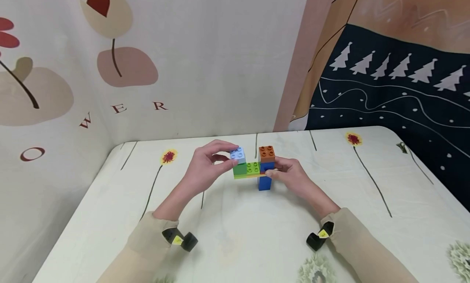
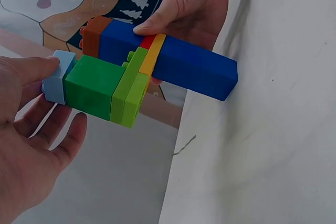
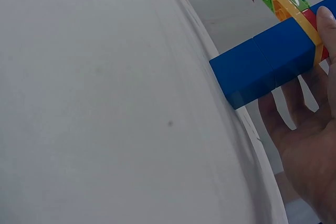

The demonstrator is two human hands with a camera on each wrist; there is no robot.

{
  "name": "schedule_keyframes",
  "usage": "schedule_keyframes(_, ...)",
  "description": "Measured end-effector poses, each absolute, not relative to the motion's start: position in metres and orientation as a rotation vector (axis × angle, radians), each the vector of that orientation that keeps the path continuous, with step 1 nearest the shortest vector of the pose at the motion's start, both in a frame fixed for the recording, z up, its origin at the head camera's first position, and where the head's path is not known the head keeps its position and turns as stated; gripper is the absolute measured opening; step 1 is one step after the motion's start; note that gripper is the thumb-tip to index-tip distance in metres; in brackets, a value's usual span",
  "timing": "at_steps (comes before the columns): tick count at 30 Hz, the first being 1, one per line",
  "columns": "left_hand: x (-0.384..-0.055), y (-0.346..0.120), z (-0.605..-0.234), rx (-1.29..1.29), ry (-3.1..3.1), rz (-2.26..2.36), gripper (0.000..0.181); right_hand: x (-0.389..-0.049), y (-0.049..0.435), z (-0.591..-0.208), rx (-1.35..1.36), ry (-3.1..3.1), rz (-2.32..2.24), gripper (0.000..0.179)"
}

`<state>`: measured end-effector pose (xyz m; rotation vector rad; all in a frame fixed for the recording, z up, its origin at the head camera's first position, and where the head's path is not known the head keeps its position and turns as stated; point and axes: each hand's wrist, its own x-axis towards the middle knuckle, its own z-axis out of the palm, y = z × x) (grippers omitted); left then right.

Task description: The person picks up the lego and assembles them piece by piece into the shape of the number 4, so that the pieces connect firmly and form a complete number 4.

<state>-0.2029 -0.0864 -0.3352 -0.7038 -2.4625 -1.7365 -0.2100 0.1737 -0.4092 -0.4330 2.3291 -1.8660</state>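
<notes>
My left hand [image 1: 205, 164] pinches a light blue toy brick [image 2: 59, 77] between thumb and fingers, right at the top of a dark green brick [image 2: 94, 85]. That green brick sits on lime green pieces [image 2: 128, 98], which reach out sideways over a yellow-orange plate [image 2: 152, 56]. Across from it, my right hand [image 1: 293, 174] grips the toy brick structure at its upright column, thumb near a thin red piece [image 2: 147, 41]. Blue bricks [image 2: 197, 69] make up the column above and below the plates, and a brown-orange brick [image 1: 267, 153] tops it.
The structure stands near the middle of a table [image 1: 235, 234] with a white flower-print cloth. Behind the table's far edge hangs a pale printed curtain [image 1: 220, 70], with a dark tree-patterned cloth [image 1: 385, 87] at the right. Each wrist wears a small black camera.
</notes>
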Motion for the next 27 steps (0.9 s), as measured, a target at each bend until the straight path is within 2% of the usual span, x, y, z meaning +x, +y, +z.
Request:
schedule_keyframes(8, -0.202, -0.083, -0.335, -0.756, -2.489, -1.567, 0.033, -0.211, 0.176, -0.411, -0.425, 2.347, -1.855, 0.049)
schedule_keyframes(27, -0.192, -0.074, -0.355, -0.610, -2.292, -1.932, 0.029, -0.210, 0.173, -0.411, -0.424, 2.341, -1.863, 0.048)
